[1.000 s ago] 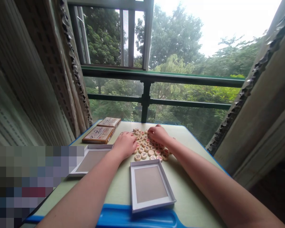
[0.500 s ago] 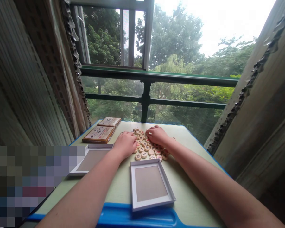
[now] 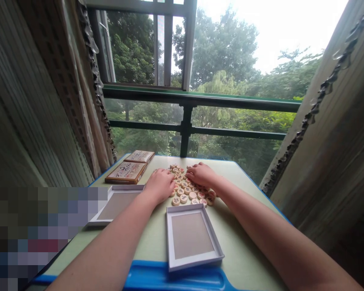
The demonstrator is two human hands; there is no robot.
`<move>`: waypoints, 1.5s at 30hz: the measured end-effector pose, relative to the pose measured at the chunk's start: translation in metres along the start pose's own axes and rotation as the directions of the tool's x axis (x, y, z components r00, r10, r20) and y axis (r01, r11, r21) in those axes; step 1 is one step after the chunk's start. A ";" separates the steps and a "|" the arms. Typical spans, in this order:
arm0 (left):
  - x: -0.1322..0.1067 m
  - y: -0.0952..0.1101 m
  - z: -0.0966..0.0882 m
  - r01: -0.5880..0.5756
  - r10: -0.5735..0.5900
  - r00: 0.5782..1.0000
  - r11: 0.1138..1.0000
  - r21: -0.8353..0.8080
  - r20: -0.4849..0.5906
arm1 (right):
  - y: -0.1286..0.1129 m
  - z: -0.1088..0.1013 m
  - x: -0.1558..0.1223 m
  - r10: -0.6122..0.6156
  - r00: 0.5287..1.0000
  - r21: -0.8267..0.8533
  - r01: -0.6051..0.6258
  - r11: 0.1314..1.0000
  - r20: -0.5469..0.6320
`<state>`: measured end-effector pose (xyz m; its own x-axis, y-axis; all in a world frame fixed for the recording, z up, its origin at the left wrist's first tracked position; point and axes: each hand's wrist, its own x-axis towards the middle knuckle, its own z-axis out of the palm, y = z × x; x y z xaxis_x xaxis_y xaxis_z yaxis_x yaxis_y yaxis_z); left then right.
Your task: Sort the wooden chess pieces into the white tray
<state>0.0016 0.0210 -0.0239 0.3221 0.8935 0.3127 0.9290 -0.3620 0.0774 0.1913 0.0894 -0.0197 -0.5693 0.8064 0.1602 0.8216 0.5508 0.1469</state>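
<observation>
Several round wooden chess pieces [image 3: 186, 194] with red or black characters lie in a flat cluster on the pale green table [image 3: 248, 242]. My left hand [image 3: 160, 184] rests palm down on the cluster's left side, fingers stretched over the pieces. My right hand [image 3: 201, 174] lies on the far right part of the cluster, fingers curved down onto the pieces. Neither hand lifts anything that I can see. An open white box tray [image 3: 191, 236] sits just in front of the pieces. A second white tray [image 3: 117, 204] lies to the left.
Two brown box lids [image 3: 126, 172] with printed characters lie at the table's far left. A blue edge [image 3: 176, 279] runs along the table's near side. Curtains hang on both sides, and a green window railing [image 3: 200, 99] stands behind the table.
My right hand has slid a little toward me and to the left over the pieces. My left hand has stayed put. The view has tilted slightly.
</observation>
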 end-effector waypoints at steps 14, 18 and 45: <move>0.000 0.000 0.000 0.000 0.000 1.000 1.000 0.010 -0.005 | 0.009 0.007 0.004 0.086 0.996 0.048 -0.086 0.995 -0.010; 0.000 0.000 0.000 0.002 -0.002 1.000 1.000 0.012 -0.005 | 0.009 0.009 0.001 0.145 0.989 0.024 -0.145 0.989 -0.040; 0.001 -0.002 0.003 -0.016 0.016 1.000 1.000 0.012 0.003 | 0.011 0.012 0.000 0.119 0.993 -0.005 -0.119 0.993 -0.012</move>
<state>0.0011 0.0234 -0.0265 0.3372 0.8887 0.3107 0.9259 -0.3727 0.0611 0.2008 0.0987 -0.0300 -0.4680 0.8635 0.1880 0.8833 0.4500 0.1319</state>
